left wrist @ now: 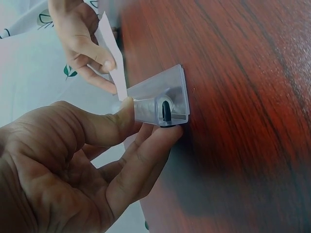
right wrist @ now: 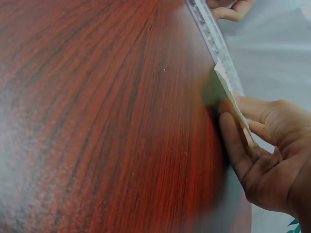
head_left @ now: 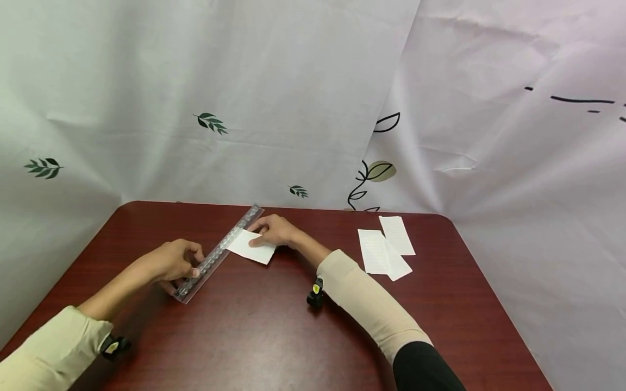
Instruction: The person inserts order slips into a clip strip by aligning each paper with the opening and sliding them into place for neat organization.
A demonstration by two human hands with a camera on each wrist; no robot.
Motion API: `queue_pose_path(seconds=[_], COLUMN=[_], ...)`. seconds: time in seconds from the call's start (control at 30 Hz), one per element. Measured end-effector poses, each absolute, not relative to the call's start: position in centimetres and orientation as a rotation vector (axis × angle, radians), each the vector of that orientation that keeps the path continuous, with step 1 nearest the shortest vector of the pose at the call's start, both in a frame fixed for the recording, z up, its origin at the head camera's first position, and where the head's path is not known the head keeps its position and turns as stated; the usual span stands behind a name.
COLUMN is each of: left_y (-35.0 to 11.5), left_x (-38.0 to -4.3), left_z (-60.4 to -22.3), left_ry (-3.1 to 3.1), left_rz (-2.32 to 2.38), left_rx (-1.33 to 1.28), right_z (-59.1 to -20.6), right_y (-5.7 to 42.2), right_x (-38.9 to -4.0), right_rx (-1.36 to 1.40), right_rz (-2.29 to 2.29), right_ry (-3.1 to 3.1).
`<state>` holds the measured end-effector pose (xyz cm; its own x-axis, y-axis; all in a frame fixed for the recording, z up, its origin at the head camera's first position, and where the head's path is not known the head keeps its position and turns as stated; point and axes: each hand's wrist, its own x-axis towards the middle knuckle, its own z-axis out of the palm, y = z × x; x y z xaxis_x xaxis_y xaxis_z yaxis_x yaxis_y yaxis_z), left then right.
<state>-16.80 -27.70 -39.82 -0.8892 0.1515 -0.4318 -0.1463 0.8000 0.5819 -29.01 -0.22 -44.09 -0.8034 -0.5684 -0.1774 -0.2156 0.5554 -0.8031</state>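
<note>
A clear plastic ticket rail (head_left: 220, 251) lies slantwise on the table, a row of round pieces inside its channel. My left hand (head_left: 172, 263) pinches the near end between thumb and fingers; a black end piece (left wrist: 166, 110) shows there in the left wrist view. Further up the rail, my right hand (head_left: 274, 230) holds a white paper slip (head_left: 250, 248), thumb on top and fingers beneath. The slip's left edge meets the rail's long side. In the right wrist view the slip (right wrist: 232, 94) is tilted and seen nearly edge-on.
Several white paper slips (head_left: 375, 252) with faint print lie partly overlapped at the right of the dark red wooden table (head_left: 274, 336). A pale cloth (head_left: 274, 108) with leaf prints hangs behind the table's far edge. Both wrists carry small black cameras.
</note>
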Motion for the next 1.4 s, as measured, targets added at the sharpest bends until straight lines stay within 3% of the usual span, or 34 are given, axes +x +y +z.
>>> queue_pose_path(seconds=[1.4], left_y=[-27.7], left_x=[-17.0], left_z=[-40.0], left_ry=[2.515], left_rz=[0.859], left_rx=[-0.017], right_z=[-44.3], right_y=[-0.7], right_x=[-28.0], right_rx=[-0.808], right_rz=[-1.076], right_ry=[2.331])
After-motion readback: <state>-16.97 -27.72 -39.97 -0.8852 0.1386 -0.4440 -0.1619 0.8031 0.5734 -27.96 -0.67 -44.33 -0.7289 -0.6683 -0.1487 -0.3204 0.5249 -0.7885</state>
